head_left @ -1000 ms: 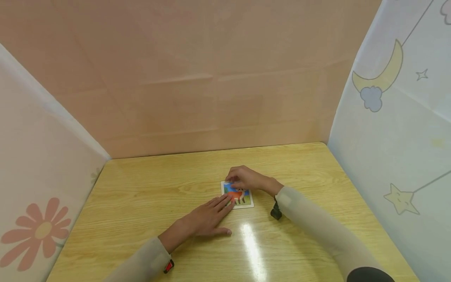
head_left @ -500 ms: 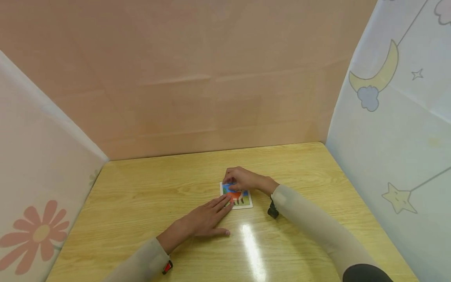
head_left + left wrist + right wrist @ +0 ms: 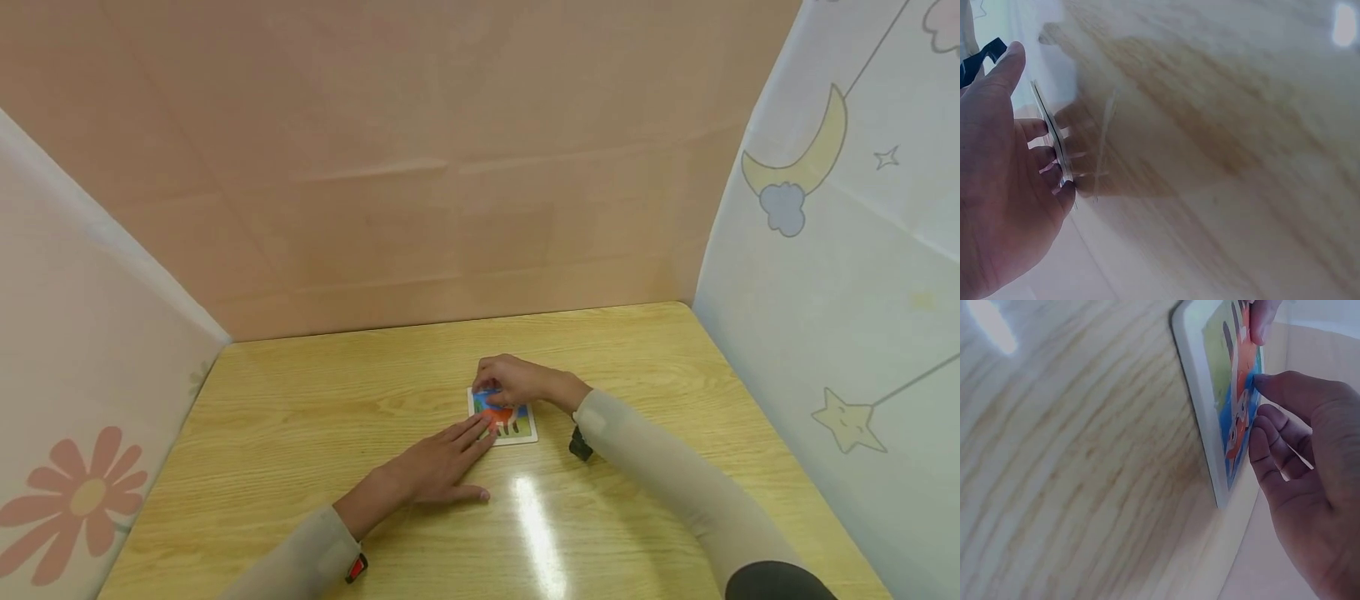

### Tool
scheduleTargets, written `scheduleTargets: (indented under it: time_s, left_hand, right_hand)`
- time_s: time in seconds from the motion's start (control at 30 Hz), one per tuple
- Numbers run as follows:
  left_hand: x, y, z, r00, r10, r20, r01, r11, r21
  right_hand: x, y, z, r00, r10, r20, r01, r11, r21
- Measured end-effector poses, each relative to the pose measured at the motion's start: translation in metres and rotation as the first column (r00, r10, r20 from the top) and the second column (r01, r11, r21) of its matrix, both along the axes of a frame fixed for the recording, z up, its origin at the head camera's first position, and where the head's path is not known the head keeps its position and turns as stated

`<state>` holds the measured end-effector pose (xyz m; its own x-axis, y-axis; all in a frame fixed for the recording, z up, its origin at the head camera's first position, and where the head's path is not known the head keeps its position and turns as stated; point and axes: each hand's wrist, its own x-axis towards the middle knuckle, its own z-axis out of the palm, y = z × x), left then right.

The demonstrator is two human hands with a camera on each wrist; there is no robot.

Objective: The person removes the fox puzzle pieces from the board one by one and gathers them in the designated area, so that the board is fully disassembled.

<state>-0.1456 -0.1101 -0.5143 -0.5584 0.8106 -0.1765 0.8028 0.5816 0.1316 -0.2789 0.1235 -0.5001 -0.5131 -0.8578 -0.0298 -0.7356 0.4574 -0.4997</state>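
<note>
A small square picture board (image 3: pixel 523 432) lies flat on the wooden table, with a raised white border and an orange animal on blue and green. My left hand (image 3: pixel 442 468) is palm down, its straight fingers resting on the board's lower left part, thumb spread over the table. In the left wrist view the board (image 3: pixel 1054 134) shows edge-on beneath those fingertips. My right hand (image 3: pixel 517 380) reaches over the top edge with curled fingers. Its thumb (image 3: pixel 1279 386) touches the blue part of the picture, and the fingers pinch at the upper left corner. The index fingertip is mostly hidden behind the thumb.
The table (image 3: pixel 315 392) surrounds the board on all sides. A plain peach cloth wall (image 3: pixel 450 208) rises at its back edge. Patterned cloth walls stand at left (image 3: pixel 97 333) and right (image 3: pixel 810 317).
Both hands keep nearly the same places on the board. The right wrist has shifted slightly left, and the whole view has moved a little.
</note>
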Motion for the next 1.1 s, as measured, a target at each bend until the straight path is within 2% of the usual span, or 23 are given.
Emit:
scheduleTargets:
  time_s: [0.17, 0.4, 0.57, 1.1]
  left_hand:
    - [0.001, -0.001, -0.001, 1.000, 0.005, 0.022, -0.005, 1.000, 0.004]
    - [0.002, -0.002, 0.000, 1.000, 0.002, -0.006, -0.002, 1.000, -0.015]
    - [0.001, -0.001, -0.001, 1.000, 0.009, -0.003, -0.009, 1.000, -0.019]
    - [0.002, 0.001, -0.001, 1.000, 0.000, -0.003, 0.000, 1.000, -0.011]
  right_hand:
    - [-0.001, -0.001, 0.000, 1.000, 0.020, 0.005, -0.020, 1.000, 0.011]
    - [-0.002, -0.004, 0.006, 0.999, 0.053, -0.010, -0.053, 0.998, 0.041]
    - [-0.002, -0.005, 0.010, 0.999, 0.046, -0.004, -0.045, 0.997, 0.063]
    - [-0.006, -0.002, 0.008, 0.998, 0.056, -0.020, -0.055, 0.998, 0.042]
